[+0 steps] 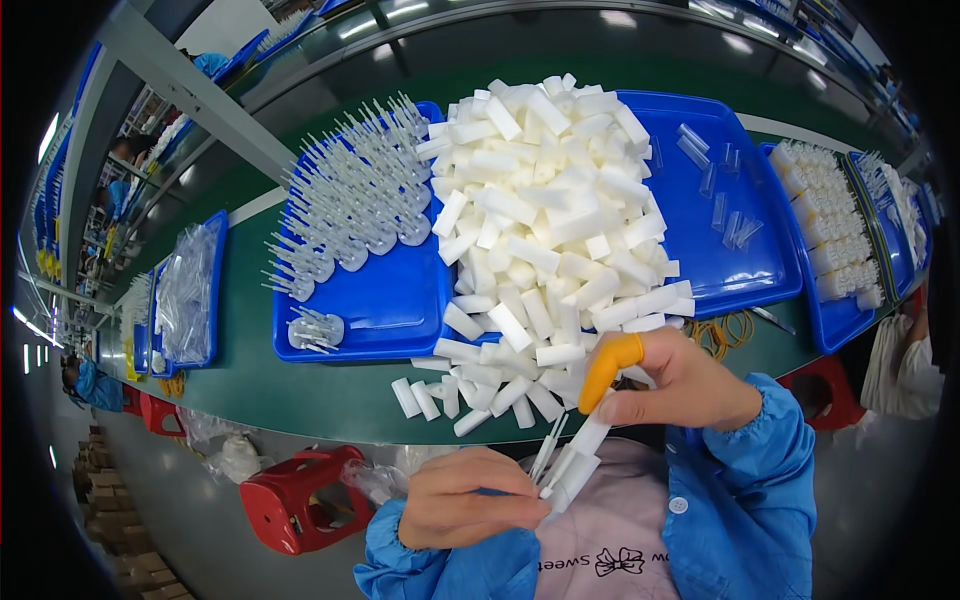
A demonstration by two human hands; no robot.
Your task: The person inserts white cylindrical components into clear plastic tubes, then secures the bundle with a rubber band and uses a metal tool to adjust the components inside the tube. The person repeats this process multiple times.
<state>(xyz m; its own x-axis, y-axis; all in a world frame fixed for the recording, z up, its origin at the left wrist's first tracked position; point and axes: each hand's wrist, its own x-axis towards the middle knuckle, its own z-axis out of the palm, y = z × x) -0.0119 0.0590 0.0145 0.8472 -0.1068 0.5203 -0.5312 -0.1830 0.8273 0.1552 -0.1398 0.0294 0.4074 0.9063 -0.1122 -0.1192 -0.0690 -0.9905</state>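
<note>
Close to my body, my left hand [475, 495] has its fingers pinched on a white plastic part with thin upright pins [547, 455]. White foam pieces [572, 475] stand on some of that part's pins. From the right, my right hand [665, 378] closes thumb and index finger on a white foam piece [590, 432], tilted against the part; an orange finger cot [608, 365] covers the index finger. Whether a pin is inside this piece is hidden. Just beyond both hands rises a large heap of white foam pieces [540, 210], spilling toward the table's near edge.
Left of the heap, a blue tray [395, 305] bears many pinned white parts [350, 190]. Another blue tray [725, 275] on the right contains clear tubes [720, 210]. Foam-covered parts [825, 220] fill a tray farther right. Yellow rubber bands [722, 333] lie nearby. A red stool [300, 500] stands lower left.
</note>
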